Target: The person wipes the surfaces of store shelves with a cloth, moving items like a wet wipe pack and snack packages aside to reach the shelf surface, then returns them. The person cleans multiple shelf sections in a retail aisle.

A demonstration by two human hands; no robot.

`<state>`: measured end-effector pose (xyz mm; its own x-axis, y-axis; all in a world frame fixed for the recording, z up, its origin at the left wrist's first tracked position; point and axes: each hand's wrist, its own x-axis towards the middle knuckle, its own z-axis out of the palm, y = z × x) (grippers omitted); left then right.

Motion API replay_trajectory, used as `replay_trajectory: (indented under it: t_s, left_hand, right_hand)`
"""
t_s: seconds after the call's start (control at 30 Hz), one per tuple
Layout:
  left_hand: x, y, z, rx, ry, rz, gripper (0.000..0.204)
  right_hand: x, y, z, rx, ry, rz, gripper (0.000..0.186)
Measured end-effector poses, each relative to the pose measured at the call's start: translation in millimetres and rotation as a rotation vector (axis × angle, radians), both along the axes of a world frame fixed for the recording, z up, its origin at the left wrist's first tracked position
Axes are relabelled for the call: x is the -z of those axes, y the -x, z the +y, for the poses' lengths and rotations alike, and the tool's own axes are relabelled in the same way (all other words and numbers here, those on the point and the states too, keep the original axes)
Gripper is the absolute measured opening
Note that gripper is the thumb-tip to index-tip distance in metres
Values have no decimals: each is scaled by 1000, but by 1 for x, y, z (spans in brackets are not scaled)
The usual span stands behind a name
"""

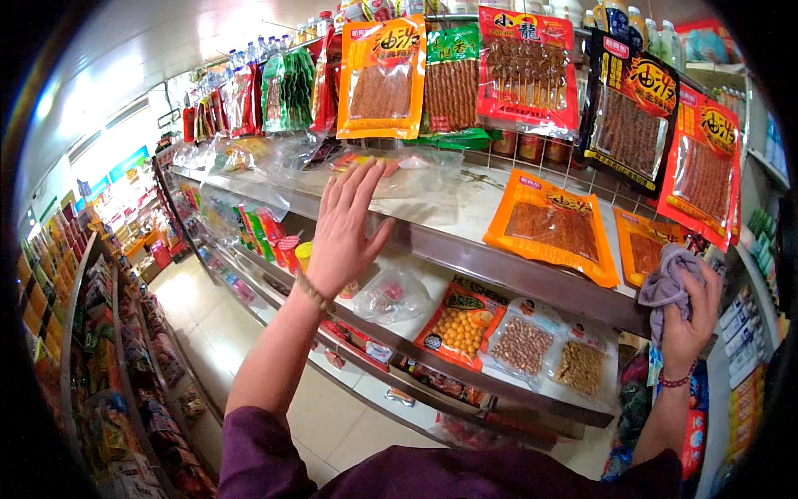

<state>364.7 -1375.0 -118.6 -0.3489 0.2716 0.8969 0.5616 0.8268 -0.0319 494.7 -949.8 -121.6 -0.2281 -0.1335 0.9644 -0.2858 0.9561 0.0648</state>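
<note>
My left hand [349, 224] reaches over the upper shelf [465, 208] with its fingers stretched out and nothing in its grasp. Its fingertips overlap clear plastic packages [416, 176] lying there; whether they touch cannot be told. At the right end of the same shelf, my right hand [702, 312] is closed on a crumpled grey-purple cloth [667, 283], close to the shelf's front edge. Just left of the cloth lies an orange snack packet [644, 241], partly hidden. A larger orange snack packet [550, 224] rests flat between my hands.
Large snack packets [382, 79] hang in a row above the shelf, against a wire grid. The lower shelf holds a bag of yellow balls [462, 326] and a bag of nuts [522, 337]. Another stocked rack [116, 358] stands across the tiled aisle [195, 320].
</note>
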Motion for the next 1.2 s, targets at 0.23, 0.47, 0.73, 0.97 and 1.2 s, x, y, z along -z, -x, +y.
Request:
replay_trajectory:
  t_s: [0.23,0.47,0.73,0.97,1.2]
  left_hand:
    - [4,25,-24,-99,255,-389,26]
    - [12,35,-40,-150,64,-355,24]
    - [-5,37,-55,-119,-96,-238,30]
    - [-41,-16,84,421,179,-334,34]
    - [-40,44,105,240,99,-1019,49]
  right_hand:
    - [3,20,1,-64,37,-59,33]
    - [0,21,2,-141,53,-118,32]
    - [-3,24,-3,-146,-20,-165,32]
    - [-4,22,2,-122,-12,-205,31]
    - [-9,28,-8,-190,23,-242,25]
